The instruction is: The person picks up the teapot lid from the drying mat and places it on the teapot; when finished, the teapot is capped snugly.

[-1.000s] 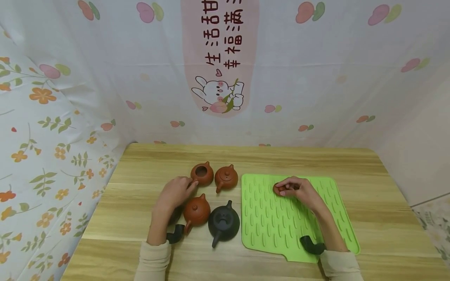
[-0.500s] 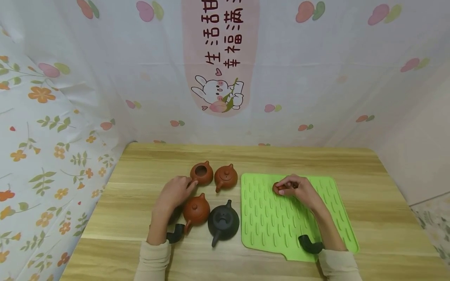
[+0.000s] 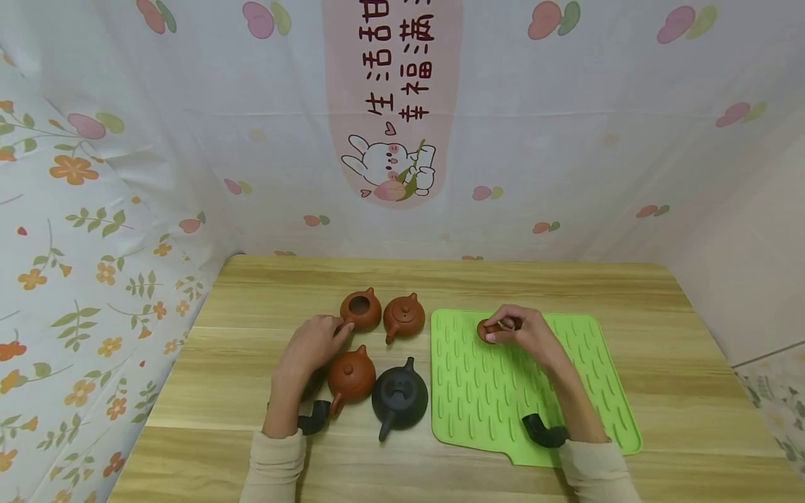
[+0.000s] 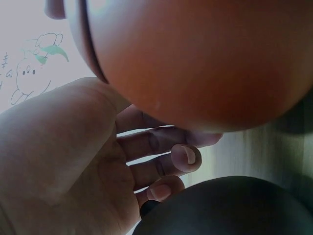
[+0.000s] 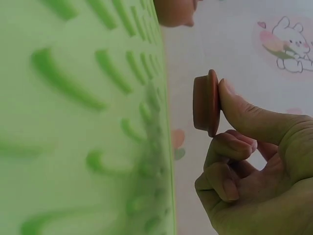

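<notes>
In the head view, a reddish-brown teapot with its top uncovered stands at the back left. My left hand grips it at its near-left side, where the handle is hidden by the fingers. In the left wrist view the fingers of that hand are curled behind another teapot's round orange body. My right hand pinches a small round teapot lid over the green mat. From the right wrist view, the lid hangs apart from the mat, thumb and fingers at its top side.
Lidded teapots stand close by: a reddish-brown one, an orange one and a black one. A further dark object is mostly hidden under the left forearm. Behind the wooden table hangs a printed cloth.
My right hand has lifted the lid from the mat and moved it a little to the left. The left hand and the teapots stay as they were.
</notes>
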A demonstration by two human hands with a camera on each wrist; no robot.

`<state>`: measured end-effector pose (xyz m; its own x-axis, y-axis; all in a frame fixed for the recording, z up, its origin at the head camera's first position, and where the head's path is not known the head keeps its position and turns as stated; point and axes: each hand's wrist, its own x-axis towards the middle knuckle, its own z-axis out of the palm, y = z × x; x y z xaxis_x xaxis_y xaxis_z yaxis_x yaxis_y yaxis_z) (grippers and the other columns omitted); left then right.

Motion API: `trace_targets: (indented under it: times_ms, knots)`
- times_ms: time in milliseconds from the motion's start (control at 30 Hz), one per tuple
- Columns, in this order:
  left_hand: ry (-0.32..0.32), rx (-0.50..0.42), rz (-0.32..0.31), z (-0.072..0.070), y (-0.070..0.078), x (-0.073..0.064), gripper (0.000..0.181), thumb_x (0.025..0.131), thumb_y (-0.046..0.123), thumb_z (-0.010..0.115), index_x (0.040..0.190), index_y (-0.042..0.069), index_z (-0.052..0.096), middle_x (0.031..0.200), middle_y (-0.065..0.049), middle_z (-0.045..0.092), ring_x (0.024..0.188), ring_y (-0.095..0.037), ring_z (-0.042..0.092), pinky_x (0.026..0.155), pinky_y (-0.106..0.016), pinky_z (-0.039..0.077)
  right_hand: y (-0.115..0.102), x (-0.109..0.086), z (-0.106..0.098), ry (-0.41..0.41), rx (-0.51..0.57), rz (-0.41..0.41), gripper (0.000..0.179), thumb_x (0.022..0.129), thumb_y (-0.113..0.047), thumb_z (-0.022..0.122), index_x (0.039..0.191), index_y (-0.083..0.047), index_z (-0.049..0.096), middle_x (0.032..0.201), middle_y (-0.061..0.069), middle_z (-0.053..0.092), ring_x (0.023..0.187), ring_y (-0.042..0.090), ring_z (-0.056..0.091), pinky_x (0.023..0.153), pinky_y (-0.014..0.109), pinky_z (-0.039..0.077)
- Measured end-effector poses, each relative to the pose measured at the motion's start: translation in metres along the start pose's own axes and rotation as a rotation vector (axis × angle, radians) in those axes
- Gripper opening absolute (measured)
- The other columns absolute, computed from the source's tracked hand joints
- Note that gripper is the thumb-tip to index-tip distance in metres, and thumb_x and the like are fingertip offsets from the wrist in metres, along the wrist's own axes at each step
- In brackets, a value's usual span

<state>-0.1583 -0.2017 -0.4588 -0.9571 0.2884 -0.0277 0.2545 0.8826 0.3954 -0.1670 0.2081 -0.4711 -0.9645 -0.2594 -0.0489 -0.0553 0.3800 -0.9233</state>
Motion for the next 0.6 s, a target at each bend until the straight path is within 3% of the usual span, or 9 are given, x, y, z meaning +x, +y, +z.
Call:
trace_targets:
  times_ms: [367, 600]
  knots:
    - [0.002, -0.009, -0.003, 0.002, -0.001, 0.001, 0.028, 0.111, 0.018, 0.065, 0.088, 0.003, 0.073, 0.077, -0.008, 0.064, 0.074, -0.026, 0.065, 0.075, -0.045, 0.053, -0.02, 0.012, 0.019, -0.054, 0.075, -0.006, 0.016, 0.091, 0.003, 0.085, 0.103, 0.005, 0.076, 0.077, 0.003, 0.038, 0.079, 0.018, 0.045, 0.081, 0.036, 0.05]
    - [0.003, -0.013, -0.009, 0.002, -0.001, 0.0, 0.028, 0.11, 0.018, 0.066, 0.087, 0.003, 0.072, 0.077, -0.009, 0.065, 0.075, -0.027, 0.066, 0.075, -0.045, 0.053, -0.034, 0.018, 0.031, -0.082, 0.047, -0.03, 0.015, 0.089, 0.004, 0.086, 0.1, 0.003, 0.076, 0.074, 0.0, 0.041, 0.078, 0.018, 0.048, 0.082, 0.03, 0.053]
